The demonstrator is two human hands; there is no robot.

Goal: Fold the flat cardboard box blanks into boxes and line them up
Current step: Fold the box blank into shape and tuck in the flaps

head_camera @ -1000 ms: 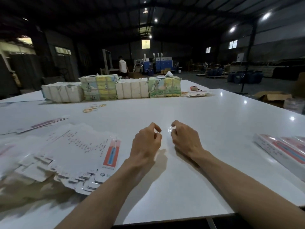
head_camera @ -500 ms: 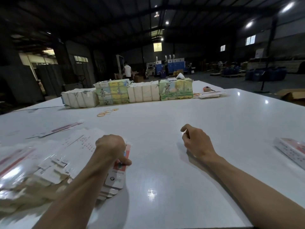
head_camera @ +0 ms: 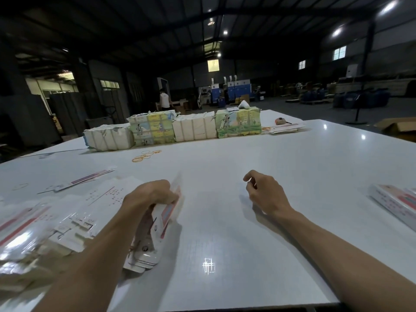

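**Status:** task looks early. A few boxes are made, a big pile is left, and the one blank in hand is not yet folded.

1. **Far L:** pile (head_camera: 67, 212) of flat blanks, fanned and untidy, near your table edge. Its L end is glossy and blurred, maybe film wrap, can't tell. Qty large.
2. **Behind pile:** strip (head_camera: 90, 177), a loose flat piece lying apart from the pile.
3. **L hand** (head_camera: 153, 194): fingers curled over the top edge of the blank (head_camera: 167, 212), clamped on it. The blank stands tilted at the pile's R side, lower end on the pile.
4. **Mid-back:** bands (head_camera: 146, 155), a few rubber loops loose on the table (head_camera: 247, 233).
5. **Back row:** four packs (head_camera: 193, 129) side by side, touching. Two are white, two printed. All wrapped, contents hidden.
6. **R hand** (head_camera: 263, 192): well apart from L, low over bare table, fingers loosely curled, thumb near index. Can't tell whether it pinches sth small.
7. **Back R:** cards (head_camera: 286, 129), a flat stack just beside the last pack.
8. **Far R edge:** boxes (head_camera: 396, 201), made up and lying side by side, partly out of frame. Count unclear.
9. **Off table, R:** carton (head_camera: 398, 129) on the floor, flaps open, contents not visible.

**Left to do, as I judge it:** fold the blank you hold, then the rest of the pile, and add each to the row at R.
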